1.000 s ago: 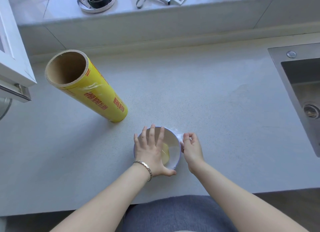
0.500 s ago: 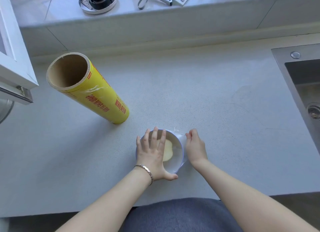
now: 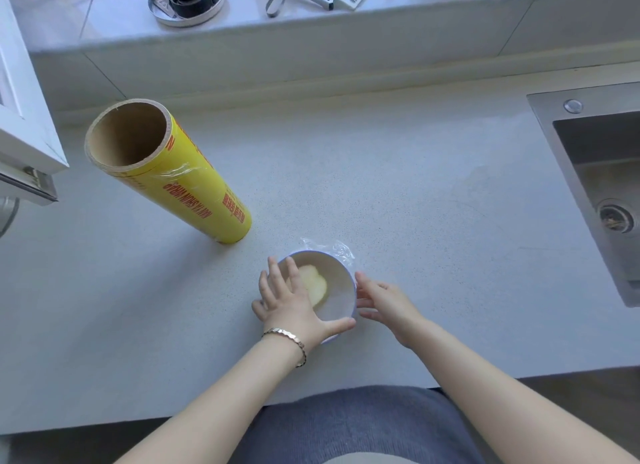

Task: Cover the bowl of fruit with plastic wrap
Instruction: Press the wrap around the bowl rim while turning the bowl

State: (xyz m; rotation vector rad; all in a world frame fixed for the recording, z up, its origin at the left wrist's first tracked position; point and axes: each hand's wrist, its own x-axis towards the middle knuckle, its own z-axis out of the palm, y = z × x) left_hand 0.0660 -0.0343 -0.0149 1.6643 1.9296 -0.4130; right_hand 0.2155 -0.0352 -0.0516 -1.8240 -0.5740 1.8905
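Bowl (image 3: 341,290) of fruit (image 3: 313,285) sits on surface (image 3: 415,204), plastic wrap (image 3: 329,249) already over it. Left hand (image 3: 291,301) flat on top, right hand (image 3: 384,302) open beside rim. Film is thin, clingy, tears easily; press loose edges against wall.

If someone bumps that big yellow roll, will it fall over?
Probably. The yellow plastic-wrap roll stands tall on one narrow end on the grey counter, so it likely tips easily. Its round shape would probably let it roll afterwards. The hollow cardboard core suggests it's fairly light.
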